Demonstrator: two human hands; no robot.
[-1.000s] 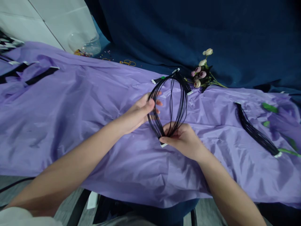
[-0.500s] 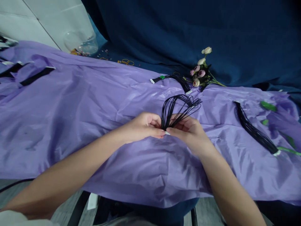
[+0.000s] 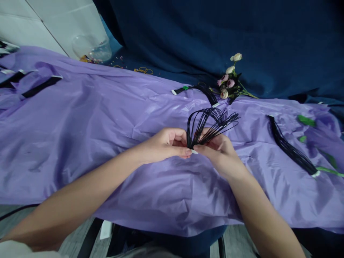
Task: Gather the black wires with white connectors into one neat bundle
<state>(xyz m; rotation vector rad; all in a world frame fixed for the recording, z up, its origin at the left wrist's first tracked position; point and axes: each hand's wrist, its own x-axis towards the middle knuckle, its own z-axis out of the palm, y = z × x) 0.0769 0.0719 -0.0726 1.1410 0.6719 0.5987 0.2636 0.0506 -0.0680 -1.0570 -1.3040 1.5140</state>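
A bundle of thin black wires, a wire harness (image 3: 200, 129), stands in loops above a small white connector (image 3: 194, 152). My left hand (image 3: 174, 143) pinches the connector's left end, its thumb along the front. On the other side my right hand (image 3: 216, 148) has its thumb pressed to the wires just above the connector, with the fingers behind them. Part of the connector is hidden by the fingertips. The wire loops spread up and to the right, over the right fingers.
Purple sheeting (image 3: 107, 118) with wrinkles covers the table. Behind my hands lies a harness with green tape (image 3: 204, 91), beside artificial flowers (image 3: 228, 82). Another black harness (image 3: 291, 147) lies to the right; several more (image 3: 43, 86) are at the far left. A clear plastic tub (image 3: 92, 48) stands at the back.
The wire loops have fanned wider and further right. Both hands have shifted slightly to the right with the connector, and more of its white edge shows.
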